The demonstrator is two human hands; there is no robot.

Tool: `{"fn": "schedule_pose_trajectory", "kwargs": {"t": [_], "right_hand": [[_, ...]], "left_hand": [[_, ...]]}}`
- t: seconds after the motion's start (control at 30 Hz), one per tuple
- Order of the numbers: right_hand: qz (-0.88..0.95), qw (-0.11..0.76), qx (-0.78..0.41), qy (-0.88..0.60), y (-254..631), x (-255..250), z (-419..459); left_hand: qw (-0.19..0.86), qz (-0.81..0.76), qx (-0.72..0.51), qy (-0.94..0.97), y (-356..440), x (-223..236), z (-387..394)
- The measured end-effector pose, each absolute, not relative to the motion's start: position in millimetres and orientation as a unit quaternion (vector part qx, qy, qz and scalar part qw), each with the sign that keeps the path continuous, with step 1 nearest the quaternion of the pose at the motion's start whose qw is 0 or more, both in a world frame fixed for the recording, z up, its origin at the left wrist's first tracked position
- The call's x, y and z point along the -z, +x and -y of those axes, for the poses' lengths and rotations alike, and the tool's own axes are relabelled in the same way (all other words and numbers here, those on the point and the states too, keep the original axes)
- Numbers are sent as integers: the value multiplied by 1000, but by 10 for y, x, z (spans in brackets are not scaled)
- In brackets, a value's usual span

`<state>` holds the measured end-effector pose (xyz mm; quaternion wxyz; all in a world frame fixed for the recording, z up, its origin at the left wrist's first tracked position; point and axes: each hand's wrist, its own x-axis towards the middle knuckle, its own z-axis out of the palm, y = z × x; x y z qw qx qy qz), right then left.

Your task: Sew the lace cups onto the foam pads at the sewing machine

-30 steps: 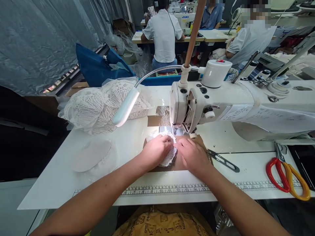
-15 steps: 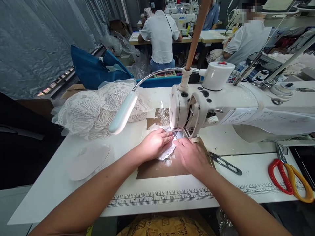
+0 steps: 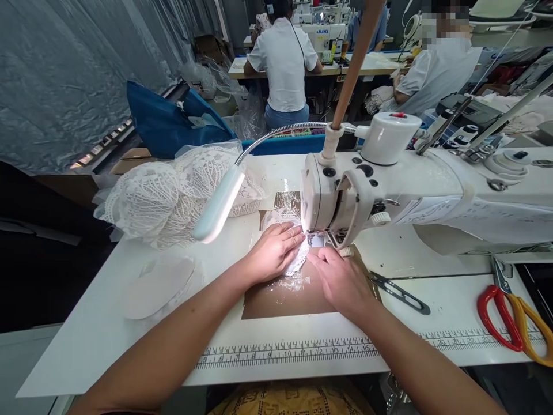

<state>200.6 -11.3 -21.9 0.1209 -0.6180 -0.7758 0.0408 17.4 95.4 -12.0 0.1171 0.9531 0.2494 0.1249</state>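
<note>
work at the sewing machine (image 3: pixel 322 193), judged to be partway through: the white lace piece (image 3: pixel 298 260) lies over the brown sheet (image 3: pixel 285 301), at the needle end of the machine and apparently not yet clear of it. the left hand (image 3: pixel 275 252) rests flat on the piece, fingers extended and close together; the right hand (image 3: pixel 344 280) is curled at its right edge, and whether thumb and forefinger pinch it cannot be told. how much is stitched is hidden. the heaped lace (image 3: pixel 149 196) and pale oval pieces (image 3: pixel 159 293) lie apart, untouched; whether the heap is finished or waiting is unclear.
</note>
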Motion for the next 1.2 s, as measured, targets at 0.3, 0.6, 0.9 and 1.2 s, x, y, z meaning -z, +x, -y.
{"fn": "schedule_pose_trajectory", "kwargs": {"t": [0.3,0.6,0.9,1.2], "right_hand": [[765,215,-68,-604,2029,216,152],[800,343,-106,-481,2120,335,203],[840,212,-66,-495,2058,232,201],[832,202,-51,-513,2101,275,200]], "left_hand": [[171,-324,-66,928,92,27,-888],[391,-238,-143,877,-308,-315,-495],[374,-352,-32,858,-28,-176,-792],[652,-237,-81,716,-11,-134,-946]]}}
